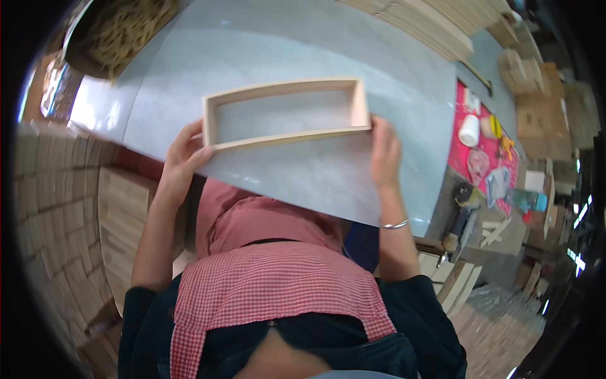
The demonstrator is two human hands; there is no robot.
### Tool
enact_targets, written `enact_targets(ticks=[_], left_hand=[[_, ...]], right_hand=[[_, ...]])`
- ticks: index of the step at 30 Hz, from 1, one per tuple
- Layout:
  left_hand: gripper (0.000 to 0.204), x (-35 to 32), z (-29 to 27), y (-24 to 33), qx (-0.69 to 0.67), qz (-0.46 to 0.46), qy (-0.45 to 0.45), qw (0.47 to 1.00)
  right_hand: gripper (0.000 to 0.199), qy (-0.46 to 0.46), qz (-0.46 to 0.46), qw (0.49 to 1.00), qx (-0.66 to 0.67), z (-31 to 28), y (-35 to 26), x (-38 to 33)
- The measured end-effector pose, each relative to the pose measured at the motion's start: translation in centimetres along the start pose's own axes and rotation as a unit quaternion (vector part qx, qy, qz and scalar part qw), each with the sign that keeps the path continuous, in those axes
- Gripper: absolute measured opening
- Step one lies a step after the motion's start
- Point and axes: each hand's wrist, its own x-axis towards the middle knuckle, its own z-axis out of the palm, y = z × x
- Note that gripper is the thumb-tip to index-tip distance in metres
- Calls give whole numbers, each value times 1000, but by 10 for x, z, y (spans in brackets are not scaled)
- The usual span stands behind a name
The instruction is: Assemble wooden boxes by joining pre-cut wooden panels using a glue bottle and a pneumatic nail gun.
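red checked apron (278, 284) nearest | left hand (180, 158), right hand (385, 151) each closed on an end of wooden box frame (287, 114) | grey desk (303, 50) | plank stacks (429, 19) far right, red mat (483, 145) right

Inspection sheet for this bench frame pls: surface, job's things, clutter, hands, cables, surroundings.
Surface: grey table top, mostly bare.
Job's things: open rectangular wooden frame, lying flat near the table's front edge.
Clutter: white roll and small items on a red mat at the right.
Hands: left hand grips the frame's left end; right hand touches its right end.
Cables: nothing seen.
Surroundings: stacked wooden slats at the far edge, wooden blocks at the left.
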Motion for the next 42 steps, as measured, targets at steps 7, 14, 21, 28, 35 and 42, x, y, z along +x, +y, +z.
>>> enact_targets(ticks=[7, 14, 21, 28, 35, 42], left_hand=[[27, 14, -16, 14, 167, -4, 100, 981], [23, 53, 42, 48, 68, -53, 116, 990], [25, 31, 13, 3, 52, 31, 196, 979], [24, 2, 22, 5, 2, -3, 234, 972], [24, -3, 18, -6, -52, 31, 212, 975], [27, 13, 27, -15, 209, 86, 204, 952]], right_hand=[[38, 32, -97, 986, 130, -29, -44, -4], [38, -120, 61, 989, -58, -56, -8, 21], [63, 315, 40, 824, -470, -210, 100, 107], [74, 260, 238, 854, -383, -223, 143, 142], [64, 363, 46, 929, -51, -201, 37, 76], [50, 225, -18, 965, 132, -57, -35, 6]])
